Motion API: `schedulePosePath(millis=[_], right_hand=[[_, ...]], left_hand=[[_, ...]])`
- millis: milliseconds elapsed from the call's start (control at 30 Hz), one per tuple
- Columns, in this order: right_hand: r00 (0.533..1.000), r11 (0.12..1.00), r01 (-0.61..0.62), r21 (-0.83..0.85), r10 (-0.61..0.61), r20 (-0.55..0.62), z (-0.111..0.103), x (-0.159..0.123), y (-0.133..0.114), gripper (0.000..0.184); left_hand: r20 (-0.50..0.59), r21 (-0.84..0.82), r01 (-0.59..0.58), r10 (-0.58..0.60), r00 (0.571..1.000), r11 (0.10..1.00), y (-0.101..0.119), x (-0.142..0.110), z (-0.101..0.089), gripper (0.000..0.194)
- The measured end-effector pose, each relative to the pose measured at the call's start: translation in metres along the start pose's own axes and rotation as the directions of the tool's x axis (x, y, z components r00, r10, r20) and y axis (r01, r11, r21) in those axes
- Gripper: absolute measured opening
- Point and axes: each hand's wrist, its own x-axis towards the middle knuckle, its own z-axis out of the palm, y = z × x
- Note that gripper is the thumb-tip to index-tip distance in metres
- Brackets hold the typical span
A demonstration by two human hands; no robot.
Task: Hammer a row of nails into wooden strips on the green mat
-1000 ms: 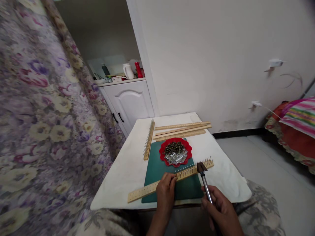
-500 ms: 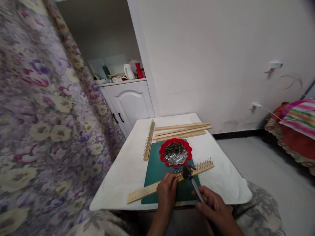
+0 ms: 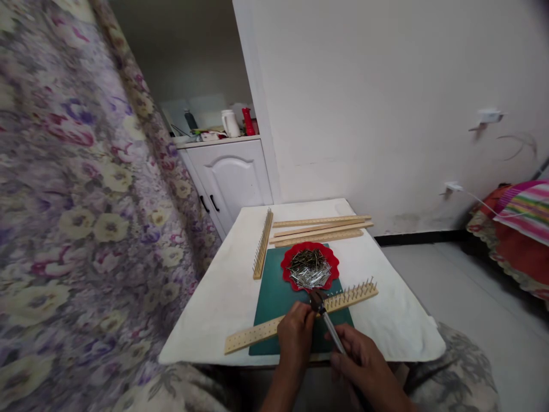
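My right hand (image 3: 362, 357) is wrapped around the handle of a claw hammer (image 3: 329, 323), whose dark head is over the wooden strip beside my left fingertips. My left hand (image 3: 295, 332) rests on the strip with thumb and fingers pinched at a nail, which the hammer head mostly hides. The wooden strip (image 3: 253, 337) lies slanted across a green mat (image 3: 274, 280). Holes dot its left part, and several nails (image 3: 351, 293) stand upright along its right part. Just beyond, a red scalloped dish (image 3: 286, 269) holds a heap of loose nails (image 3: 309, 268), some dark, some silvery.
A strip studded with nails (image 3: 263, 246) lies at the left of the white-covered table (image 3: 206, 320). Several bare wooden strips (image 3: 321, 229) lie at the back. Floral curtain (image 3: 86, 200) hangs at left; a white cabinet (image 3: 234, 177) stands behind.
The hammer head has shifted left and now covers the spot at my left fingertips. My left hand keeps its pinch on the strip. The whole view has shifted slightly.
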Motion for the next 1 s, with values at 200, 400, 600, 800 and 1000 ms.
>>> schedulePosePath(millis=[200,400,600,800,1000], right_hand=[[1.0,0.999,0.015,-0.043,-0.014,0.026,0.002,0.0,-0.001,0.013],[1.0,0.998,0.02,-0.054,-0.019,0.018,0.003,-0.001,0.002,0.016],[0.999,0.999,0.047,-0.02,-0.047,-0.007,-0.003,-0.004,0.009,0.019],[0.995,0.996,0.047,0.071,-0.04,-0.092,-0.022,-0.009,0.03,0.032],[0.989,0.994,0.037,0.103,-0.022,-0.149,-0.025,-0.009,0.031,0.034]], left_hand=[[0.004,0.043,0.0,0.0,1.0,0.999,-0.001,0.0,0.001,0.02],[-0.003,0.026,0.0,0.0,1.0,1.0,-0.003,0.0,0.002,0.021],[0.005,-0.102,-0.038,0.038,0.999,0.994,-0.001,-0.003,-0.003,0.017],[0.011,-0.173,-0.038,0.04,0.999,0.984,-0.004,0.005,-0.028,0.018],[0.062,0.042,-0.089,0.087,0.994,0.995,-0.001,0.057,-0.037,0.017]])
